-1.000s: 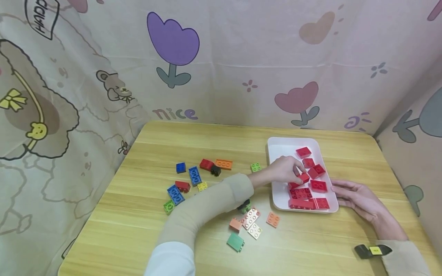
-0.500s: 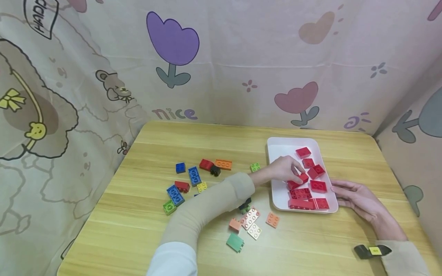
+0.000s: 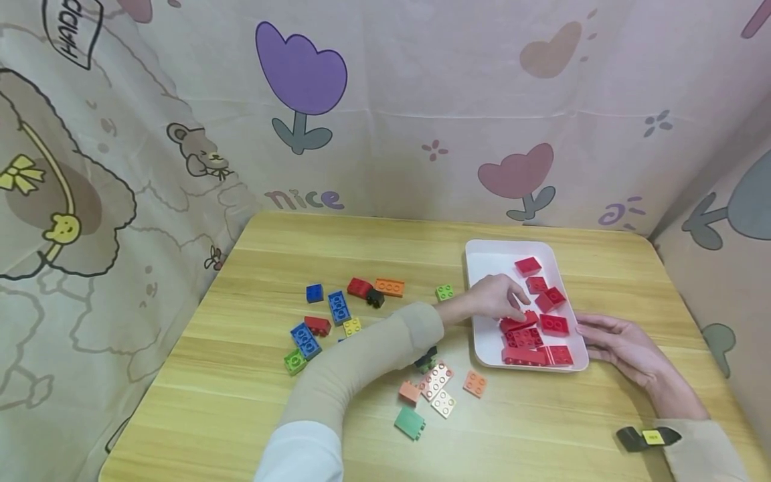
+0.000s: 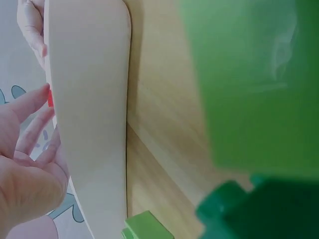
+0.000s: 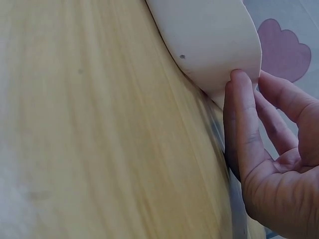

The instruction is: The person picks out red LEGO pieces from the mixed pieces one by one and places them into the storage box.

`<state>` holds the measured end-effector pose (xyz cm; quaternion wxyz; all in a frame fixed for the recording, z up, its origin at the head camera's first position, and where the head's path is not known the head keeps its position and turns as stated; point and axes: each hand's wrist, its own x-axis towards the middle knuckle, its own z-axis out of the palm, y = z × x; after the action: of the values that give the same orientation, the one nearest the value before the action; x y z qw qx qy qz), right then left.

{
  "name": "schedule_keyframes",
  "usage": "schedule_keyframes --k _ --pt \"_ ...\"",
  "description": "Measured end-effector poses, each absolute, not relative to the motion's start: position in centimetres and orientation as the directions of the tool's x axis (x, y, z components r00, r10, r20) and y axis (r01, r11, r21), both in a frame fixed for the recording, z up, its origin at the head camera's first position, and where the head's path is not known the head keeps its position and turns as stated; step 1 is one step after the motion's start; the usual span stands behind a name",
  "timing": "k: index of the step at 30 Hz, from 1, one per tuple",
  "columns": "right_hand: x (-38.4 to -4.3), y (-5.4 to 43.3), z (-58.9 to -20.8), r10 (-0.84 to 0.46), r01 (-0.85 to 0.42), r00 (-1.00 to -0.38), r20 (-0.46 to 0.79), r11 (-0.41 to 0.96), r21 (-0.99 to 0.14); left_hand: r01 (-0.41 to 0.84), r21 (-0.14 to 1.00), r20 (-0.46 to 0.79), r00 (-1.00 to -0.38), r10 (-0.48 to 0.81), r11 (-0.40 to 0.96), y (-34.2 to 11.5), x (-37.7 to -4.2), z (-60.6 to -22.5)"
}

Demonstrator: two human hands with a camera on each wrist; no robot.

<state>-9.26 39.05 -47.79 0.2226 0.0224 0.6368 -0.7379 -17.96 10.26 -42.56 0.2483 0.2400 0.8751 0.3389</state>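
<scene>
My left hand [image 3: 495,296] reaches over the white tray [image 3: 489,266] from its left side, fingers apart just above a red building brick [image 3: 518,323]. That brick rests among several other red bricks in the tray; the hand partly covers it. In the left wrist view, the left hand [image 4: 30,159] has its fingers spread at the tray's rim, with a bit of red showing by one fingertip. My right hand [image 3: 623,348] rests at the tray's right side. Its nearly straight fingertips touch the outer wall, as the right wrist view of the right hand [image 5: 279,154] also shows.
Left of the tray lie loose bricks: blue [image 3: 339,307], red [image 3: 317,326], yellow [image 3: 352,327], orange [image 3: 390,287] and lime [image 3: 444,292]. Pink [image 3: 436,380] and green bricks [image 3: 410,423] lie nearer the front. A patterned cloth [image 3: 397,87] hangs behind the wooden table [image 3: 512,428].
The red brick that was between my left fingers now lies lower in the tray, and the fingers have come off it. My right hand stays at the tray's side.
</scene>
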Motion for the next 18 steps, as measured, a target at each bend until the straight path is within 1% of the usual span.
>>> schedule_keyframes --k 3,11,15,18 --pt "-9.3 39.0 -47.7 -0.295 0.362 -0.899 -0.322 -0.088 -0.928 0.218 0.751 -0.263 -0.767 0.585 0.623 9.7 -18.1 -42.5" --pt "-9.2 39.0 -47.7 -0.297 0.358 -0.901 -0.317 -0.095 -0.929 0.167 0.875 -0.176 -0.764 0.621 0.454 6.9 -18.7 -41.7" --pt "-9.2 39.0 -47.8 -0.321 0.346 -0.900 -0.294 -0.119 -0.931 0.143 0.911 -0.147 -0.765 0.627 0.388 5.4 -18.6 -40.7" --pt "-9.3 39.1 -47.9 -0.336 0.340 -0.899 -0.281 -0.133 -0.931 0.145 0.916 -0.135 -0.767 0.627 0.375 4.2 -18.5 -39.8"
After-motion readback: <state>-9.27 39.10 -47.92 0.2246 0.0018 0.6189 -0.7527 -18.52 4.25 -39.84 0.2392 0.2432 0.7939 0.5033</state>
